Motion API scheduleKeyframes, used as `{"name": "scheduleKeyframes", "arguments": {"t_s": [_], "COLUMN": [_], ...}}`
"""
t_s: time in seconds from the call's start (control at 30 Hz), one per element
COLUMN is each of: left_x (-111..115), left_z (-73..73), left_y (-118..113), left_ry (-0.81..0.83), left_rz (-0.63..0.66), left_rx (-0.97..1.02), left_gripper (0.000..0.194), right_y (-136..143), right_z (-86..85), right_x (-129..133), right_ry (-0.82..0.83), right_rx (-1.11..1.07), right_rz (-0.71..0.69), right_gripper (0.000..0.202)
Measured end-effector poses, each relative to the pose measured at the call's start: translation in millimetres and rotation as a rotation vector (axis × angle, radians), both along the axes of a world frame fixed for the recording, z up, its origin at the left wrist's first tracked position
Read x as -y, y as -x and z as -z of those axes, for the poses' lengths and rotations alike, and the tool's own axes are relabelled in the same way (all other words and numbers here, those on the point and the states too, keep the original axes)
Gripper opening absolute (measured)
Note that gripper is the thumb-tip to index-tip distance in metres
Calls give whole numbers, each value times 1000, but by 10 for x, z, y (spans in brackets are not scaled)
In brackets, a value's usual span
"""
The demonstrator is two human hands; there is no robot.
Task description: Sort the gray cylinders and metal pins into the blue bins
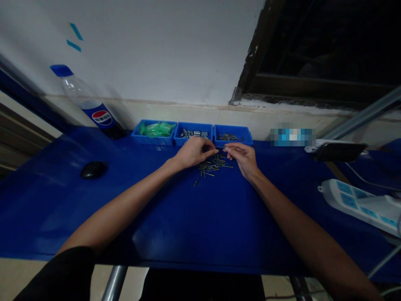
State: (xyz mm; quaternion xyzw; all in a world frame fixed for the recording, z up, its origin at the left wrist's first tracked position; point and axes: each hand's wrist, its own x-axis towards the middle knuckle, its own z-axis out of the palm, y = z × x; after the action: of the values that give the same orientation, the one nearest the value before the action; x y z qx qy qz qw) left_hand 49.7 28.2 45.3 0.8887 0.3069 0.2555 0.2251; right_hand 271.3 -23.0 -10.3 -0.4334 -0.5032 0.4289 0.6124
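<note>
My left hand (194, 151) is closed in a pinch, thumb and forefinger meeting above a loose pile of thin metal rods (210, 168) on the blue tabletop. Opposite it, my right hand (244, 159) also pinches, its fingertips a short way to the right. Between the two sets of fingertips runs one thin metal rod (220, 147), gripped at its ends; fine detail is too small to make out. Just behind the hands stands a blue bin of similar rods (247, 133). A second blue bin (184, 142) holds short silvery metal cylinders and is partly covered by my left hand.
A third blue bin (156, 141) holds green plastic packets. At the back left stands a cola bottle (102, 117), with a black mouse (94, 170) nearer me. To the right are a phone (341, 152) on a stand, a white power strip (354, 200) and cables.
</note>
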Motion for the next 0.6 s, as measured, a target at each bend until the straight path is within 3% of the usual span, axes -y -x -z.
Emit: {"name": "scheduleKeyframes", "arguments": {"t_s": [0.1,0.23,0.47,0.6], "left_x": [-46,-96,-88,-40], "left_z": [-8,-11,52,136], "left_y": [40,90,101,28], "left_ry": [-15,-14,-97,-232], "left_rz": [5,71,90,183], "left_rx": [-72,-221,-361,-369], "left_gripper": [26,24,28,47], "right_y": [10,8,4,2], "right_z": [-14,-24,-16,-19], "right_x": [-1,0,11,12], "right_ry": [-12,-20,-19,-14], "right_rx": [-17,23,33,31], "right_rz": [87,91,68,66], "right_gripper": [28,50,37,37]}}
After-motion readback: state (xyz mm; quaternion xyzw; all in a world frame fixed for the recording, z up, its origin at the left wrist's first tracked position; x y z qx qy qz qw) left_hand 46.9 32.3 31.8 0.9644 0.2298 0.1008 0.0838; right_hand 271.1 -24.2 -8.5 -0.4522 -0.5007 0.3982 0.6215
